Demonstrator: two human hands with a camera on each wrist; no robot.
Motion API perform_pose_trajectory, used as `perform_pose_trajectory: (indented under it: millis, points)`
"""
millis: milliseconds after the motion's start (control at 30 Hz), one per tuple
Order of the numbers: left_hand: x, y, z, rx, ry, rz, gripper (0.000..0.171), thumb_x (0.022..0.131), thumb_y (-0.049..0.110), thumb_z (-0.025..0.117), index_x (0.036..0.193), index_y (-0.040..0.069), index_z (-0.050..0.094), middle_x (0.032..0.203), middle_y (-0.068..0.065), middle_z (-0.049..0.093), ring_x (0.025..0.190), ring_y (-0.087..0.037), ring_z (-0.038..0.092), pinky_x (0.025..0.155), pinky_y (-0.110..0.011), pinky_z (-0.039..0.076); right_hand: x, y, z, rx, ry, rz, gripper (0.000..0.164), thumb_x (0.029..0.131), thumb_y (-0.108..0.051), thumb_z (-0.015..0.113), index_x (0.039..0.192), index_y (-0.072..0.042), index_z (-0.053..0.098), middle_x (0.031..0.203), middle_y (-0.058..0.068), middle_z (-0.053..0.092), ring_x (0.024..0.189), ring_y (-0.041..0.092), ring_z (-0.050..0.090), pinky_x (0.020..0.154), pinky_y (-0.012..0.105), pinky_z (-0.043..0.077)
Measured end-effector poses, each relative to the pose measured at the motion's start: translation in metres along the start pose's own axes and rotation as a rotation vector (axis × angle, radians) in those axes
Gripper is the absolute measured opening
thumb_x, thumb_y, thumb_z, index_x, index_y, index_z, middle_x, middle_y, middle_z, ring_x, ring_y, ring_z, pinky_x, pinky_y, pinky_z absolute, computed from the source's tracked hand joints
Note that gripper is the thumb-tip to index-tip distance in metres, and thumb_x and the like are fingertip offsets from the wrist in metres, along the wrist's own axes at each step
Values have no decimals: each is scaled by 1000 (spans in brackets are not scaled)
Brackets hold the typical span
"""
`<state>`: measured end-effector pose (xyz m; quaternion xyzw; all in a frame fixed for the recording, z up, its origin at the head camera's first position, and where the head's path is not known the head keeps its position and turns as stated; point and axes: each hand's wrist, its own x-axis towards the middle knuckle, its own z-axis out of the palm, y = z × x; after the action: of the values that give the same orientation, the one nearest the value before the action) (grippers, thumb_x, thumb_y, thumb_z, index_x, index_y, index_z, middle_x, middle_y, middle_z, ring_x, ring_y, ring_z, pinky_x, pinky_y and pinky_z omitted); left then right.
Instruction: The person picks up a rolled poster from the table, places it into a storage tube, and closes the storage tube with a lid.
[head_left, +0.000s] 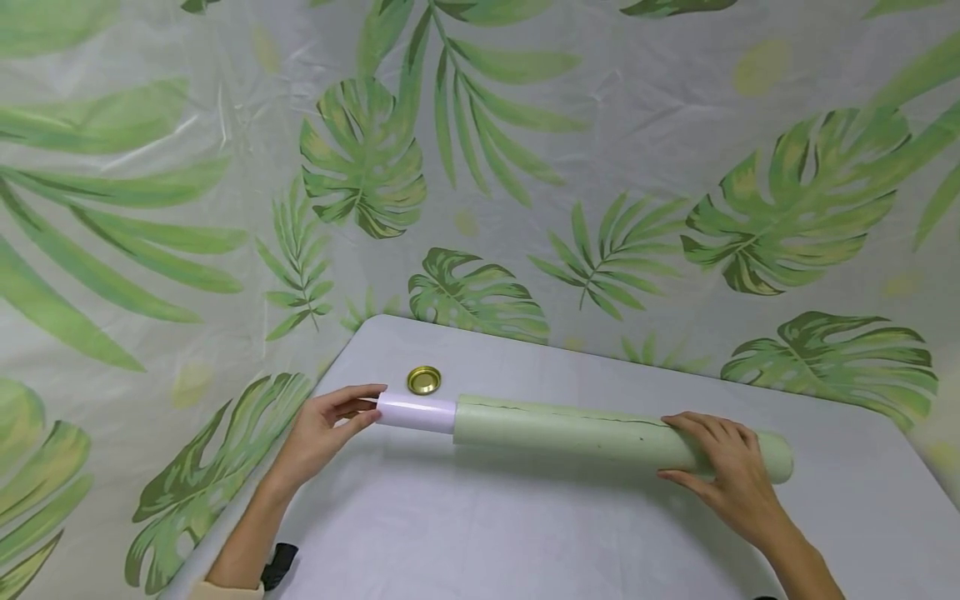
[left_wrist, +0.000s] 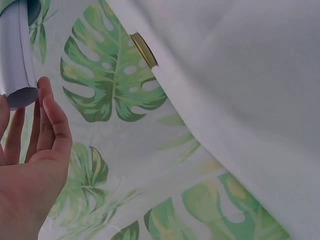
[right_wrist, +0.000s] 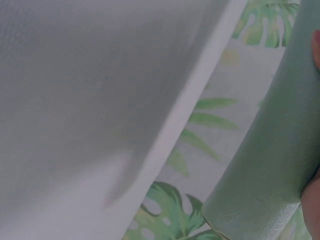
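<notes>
A long pale green tube is held above the table, lying nearly crosswise in the head view. From its left end sticks out a rolled sheet of white paper. My left hand pinches the outer end of this roll between thumb and fingers; the roll's open end shows in the left wrist view. Near the tube's right end, my right hand grips it, thumb on the near side and fingers over the top. Only the edge of that hand appears in the right wrist view, beside the green tube.
A round gold lid lies on the white table, just beyond the paper roll. Leaf-printed sheeting hangs behind and beside the table. A black object shows by the left wrist.
</notes>
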<state>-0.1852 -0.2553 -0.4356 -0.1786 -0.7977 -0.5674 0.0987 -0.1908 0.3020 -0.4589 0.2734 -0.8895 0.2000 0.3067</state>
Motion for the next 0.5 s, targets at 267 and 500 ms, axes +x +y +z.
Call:
perform_pose_trajectory:
  millis: [267,500]
  points:
    - [2,4,11,3,-31,32,38,95,9,74,133,6,70,125,-20,73,100,-8,73,85,-20,58,2,-4,5,9,3,-9,82,58,-23,96,135,-17,66,128,11,67,118,32,54,97,53,32]
    - [3,6,19,27,-52,55,36,95,10,75,131,7,72,123,-20,74,99,-9,74,87,-20,57,2,-8,9,16,-3,-15,83,59,-22,96,136,-16,66,128,12,66,118,33,54,97,54,32]
